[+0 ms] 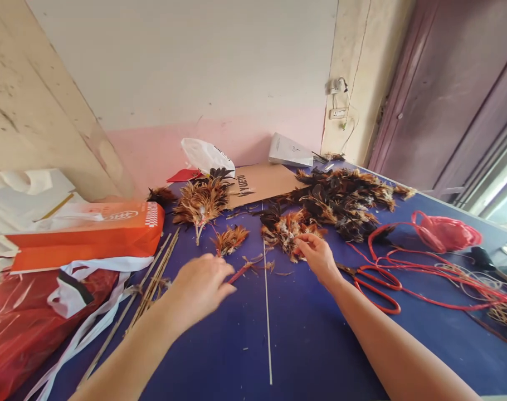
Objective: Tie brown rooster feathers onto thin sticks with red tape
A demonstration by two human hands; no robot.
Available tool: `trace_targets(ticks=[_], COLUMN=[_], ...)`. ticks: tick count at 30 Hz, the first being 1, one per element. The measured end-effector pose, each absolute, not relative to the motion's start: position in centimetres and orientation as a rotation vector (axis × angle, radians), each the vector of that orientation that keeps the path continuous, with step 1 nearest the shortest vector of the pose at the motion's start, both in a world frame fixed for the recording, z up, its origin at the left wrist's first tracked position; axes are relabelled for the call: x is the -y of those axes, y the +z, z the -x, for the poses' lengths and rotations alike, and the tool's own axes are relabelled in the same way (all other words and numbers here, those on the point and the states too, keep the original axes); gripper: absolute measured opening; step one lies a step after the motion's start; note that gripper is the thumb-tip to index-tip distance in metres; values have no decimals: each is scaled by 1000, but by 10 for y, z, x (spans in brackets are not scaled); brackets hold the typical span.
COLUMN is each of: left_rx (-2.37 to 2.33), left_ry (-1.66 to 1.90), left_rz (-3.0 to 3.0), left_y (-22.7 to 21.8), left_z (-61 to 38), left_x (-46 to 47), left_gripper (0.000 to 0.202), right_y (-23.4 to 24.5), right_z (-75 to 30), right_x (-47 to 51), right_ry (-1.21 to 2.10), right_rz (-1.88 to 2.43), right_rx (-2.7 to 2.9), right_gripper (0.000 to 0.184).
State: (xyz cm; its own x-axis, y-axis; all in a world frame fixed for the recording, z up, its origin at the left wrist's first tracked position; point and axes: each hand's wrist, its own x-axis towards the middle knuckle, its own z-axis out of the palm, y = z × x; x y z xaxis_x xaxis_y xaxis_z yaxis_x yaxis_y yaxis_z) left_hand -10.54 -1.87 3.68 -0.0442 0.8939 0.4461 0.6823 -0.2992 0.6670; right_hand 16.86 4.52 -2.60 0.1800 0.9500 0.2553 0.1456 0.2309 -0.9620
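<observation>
While the right hand [318,253] pinches at the small feather pile [283,227] in the middle of the blue desk [278,345], the left hand [203,287] is curled round a thin red-tipped stem [242,272] just beside it. Looks like feather-picking, tuft by tuft. Red scissors [374,287] lie by the right wrist and thin sticks [153,278] sit to the left. The print on the cardboard [262,181] and the logo on the orange bag [90,231] are too skewed to read.

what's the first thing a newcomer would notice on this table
The heaps of brown, black and orange feathers across the far half of the blue table catch the eye first. The right hand touches a small feather clump mid-table, while the left hand seems to grip a red stem. Red-handled scissors and loose red cord lie to the right.
</observation>
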Motion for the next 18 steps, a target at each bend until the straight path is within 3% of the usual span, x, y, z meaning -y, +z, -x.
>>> trace_targets(ticks=[3, 5, 11, 18], left_rx=[-1506, -1309, -1104, -1105], left_ry=[819, 738, 986, 1235], left_rz=[-2119, -2111, -1918, -1424], left_y=[50, 55, 48, 3], left_z=[93, 78, 28, 7], left_x=[16, 15, -8, -37], left_gripper=[9, 12, 18, 29], right_y=[-21, -18, -16, -2], right_z=[-175, -180, -198, -218], right_x=[-46, -48, -52, -53], right_ry=[769, 727, 568, 337], right_rz=[1223, 1235, 1331, 1531], right_rx=[1192, 1156, 1179, 1474], right_gripper=[34, 35, 30, 23])
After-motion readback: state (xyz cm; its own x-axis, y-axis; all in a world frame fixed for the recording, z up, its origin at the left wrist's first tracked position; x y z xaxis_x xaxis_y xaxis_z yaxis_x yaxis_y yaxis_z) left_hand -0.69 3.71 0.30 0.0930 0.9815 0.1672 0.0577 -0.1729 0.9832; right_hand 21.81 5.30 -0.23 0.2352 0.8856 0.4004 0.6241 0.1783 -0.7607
